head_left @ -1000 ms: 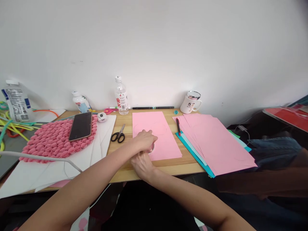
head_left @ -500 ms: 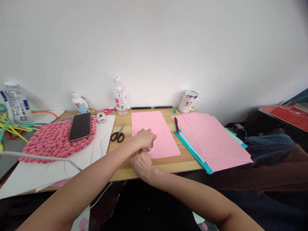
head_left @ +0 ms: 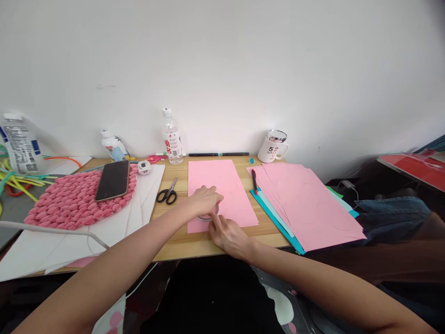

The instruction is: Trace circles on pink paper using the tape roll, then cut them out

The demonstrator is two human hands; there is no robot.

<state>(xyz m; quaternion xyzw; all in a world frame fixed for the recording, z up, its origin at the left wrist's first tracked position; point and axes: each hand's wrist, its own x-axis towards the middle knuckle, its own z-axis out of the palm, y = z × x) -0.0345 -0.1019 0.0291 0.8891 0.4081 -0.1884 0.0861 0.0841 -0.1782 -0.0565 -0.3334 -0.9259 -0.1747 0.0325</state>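
A sheet of pink paper (head_left: 239, 208) lies in front of me with circle outlines drawn on it. My left hand (head_left: 205, 200) presses a round, grey-rimmed ring (head_left: 205, 219) against its lower left area; the hand covers most of that ring. Against the ring's right side is my right hand (head_left: 227, 235), fingers pinched together. Whatever is in that pinch is hidden. Black-handled scissors (head_left: 167, 194) rest on the table left of the sheet.
Right of the sheet lie a red and black pen (head_left: 254, 180) and stacked pink paper (head_left: 313, 204). A mug (head_left: 271, 147), a water bottle (head_left: 173, 139) and black pens (head_left: 205, 154) line the wall. Leftward, a phone (head_left: 113, 181) rests on a pink bumpy piece (head_left: 69, 202).
My right hand has moved from below the left wrist to the right side of the ring. The left hand keeps its place on the ring, and the view has shifted slightly.
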